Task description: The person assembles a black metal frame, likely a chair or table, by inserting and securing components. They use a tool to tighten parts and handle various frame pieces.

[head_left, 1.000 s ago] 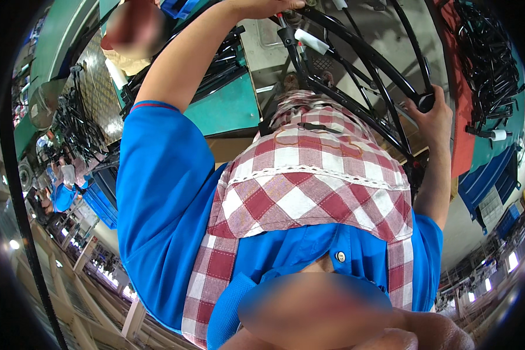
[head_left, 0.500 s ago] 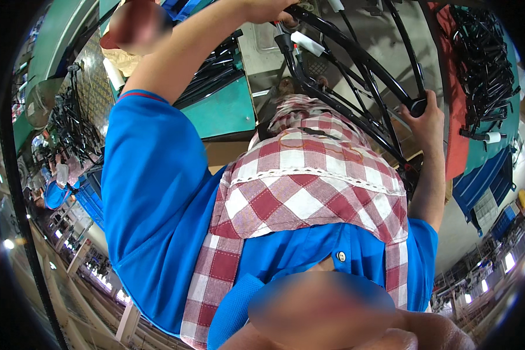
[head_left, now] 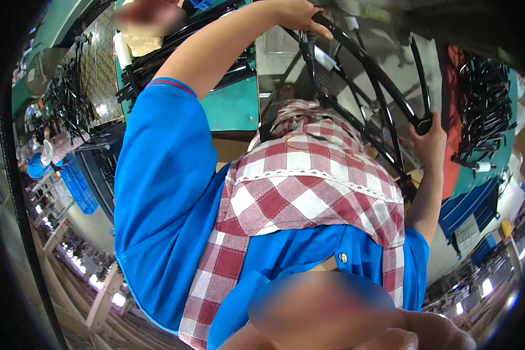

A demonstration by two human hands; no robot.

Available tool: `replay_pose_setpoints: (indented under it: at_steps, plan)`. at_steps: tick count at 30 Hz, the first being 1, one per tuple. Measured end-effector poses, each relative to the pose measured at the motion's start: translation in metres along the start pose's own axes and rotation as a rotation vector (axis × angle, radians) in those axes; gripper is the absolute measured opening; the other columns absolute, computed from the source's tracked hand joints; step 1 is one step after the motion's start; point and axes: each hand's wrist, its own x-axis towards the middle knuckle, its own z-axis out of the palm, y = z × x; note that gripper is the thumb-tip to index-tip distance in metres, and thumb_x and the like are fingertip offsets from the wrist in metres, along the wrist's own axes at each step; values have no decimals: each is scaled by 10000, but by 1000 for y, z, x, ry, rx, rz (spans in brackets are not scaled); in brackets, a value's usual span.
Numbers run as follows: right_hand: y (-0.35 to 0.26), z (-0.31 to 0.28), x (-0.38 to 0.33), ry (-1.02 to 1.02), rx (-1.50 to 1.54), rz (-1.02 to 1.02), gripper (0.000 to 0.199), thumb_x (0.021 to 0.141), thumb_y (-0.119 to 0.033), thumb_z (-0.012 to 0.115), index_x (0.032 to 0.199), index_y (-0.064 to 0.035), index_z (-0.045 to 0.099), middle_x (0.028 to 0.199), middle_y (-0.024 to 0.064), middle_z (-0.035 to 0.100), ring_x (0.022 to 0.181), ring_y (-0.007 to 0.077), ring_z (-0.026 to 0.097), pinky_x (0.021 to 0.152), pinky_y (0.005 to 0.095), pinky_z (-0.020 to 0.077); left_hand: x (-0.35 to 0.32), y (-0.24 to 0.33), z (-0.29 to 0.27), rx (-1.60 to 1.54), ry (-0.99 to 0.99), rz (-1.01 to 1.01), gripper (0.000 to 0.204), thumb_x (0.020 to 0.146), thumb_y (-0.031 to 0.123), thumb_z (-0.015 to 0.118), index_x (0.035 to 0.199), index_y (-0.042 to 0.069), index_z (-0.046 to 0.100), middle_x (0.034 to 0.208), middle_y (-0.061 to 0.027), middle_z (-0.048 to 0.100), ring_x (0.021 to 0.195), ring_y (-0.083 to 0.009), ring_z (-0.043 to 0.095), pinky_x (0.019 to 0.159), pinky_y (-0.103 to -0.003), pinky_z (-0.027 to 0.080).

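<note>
Black tubular frame [head_left: 380, 71] is just past the checked apron [head_left: 318, 184], probably stiff, lightish, slick. Left hand [head_left: 300, 16] grips its far end, right hand [head_left: 433, 140] has fingers round the near joint [head_left: 423, 126]; solid holds imo.

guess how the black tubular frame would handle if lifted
The black frame is likely stiff, since its tubes join together. Its glossy surface could be slippery. Being long and open, it may tip if lifted by one end.
</note>
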Motion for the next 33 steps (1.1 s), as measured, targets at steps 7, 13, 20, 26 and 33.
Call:
replay_pose_setpoints:
  at_steps: [7, 13, 20, 26, 33]
  plan:
    - [1, 7, -9, 77, -85, -9, 513, 742, -269, 806, 1115, -26, 549, 874, 207, 676, 820, 368, 684, 705, 417, 529, -10, 3, 30, 456, 199, 42, 527, 831, 680, 560, 1054, 231, 724, 743, -31, 695, 872, -281, 661, 849, -403, 441]
    - [3, 14, -3, 25, -94, 37, 536, 749, -261, 786, 1160, -35, 524, 871, 224, 665, 835, 409, 668, 722, 448, 521, -8, 11, 13, 303, 84, 81, 484, 823, 625, 608, 926, 174, 750, 816, -51, 662, 872, -277, 640, 824, -434, 406]
    - [-2, -1, -7, 49, -50, 21, 483, 735, -255, 793, 1086, -31, 547, 813, 197, 664, 771, 375, 678, 688, 424, 527, 24, 0, -13, -2, -394, -179, 480, 941, 552, 481, 750, 194, 738, 735, -16, 700, 847, -219, 669, 900, -450, 368]
    - [-8, -10, -12, 18, -72, 105, 489, 731, -264, 808, 1083, -31, 560, 784, 172, 658, 736, 336, 678, 665, 405, 521, 27, -14, -7, -54, -453, -137, 531, 902, 667, 494, 907, 224, 787, 866, -110, 722, 1002, -288, 640, 1011, -490, 330]
    - [2, 4, -9, 14, -29, 49, 475, 743, -255, 790, 1077, -26, 542, 800, 163, 637, 726, 300, 659, 670, 376, 513, 4, -19, 9, 67, 221, 173, 633, 823, 595, 671, 1162, 61, 692, 1218, -165, 654, 1318, -331, 465, 1165, -513, 206]
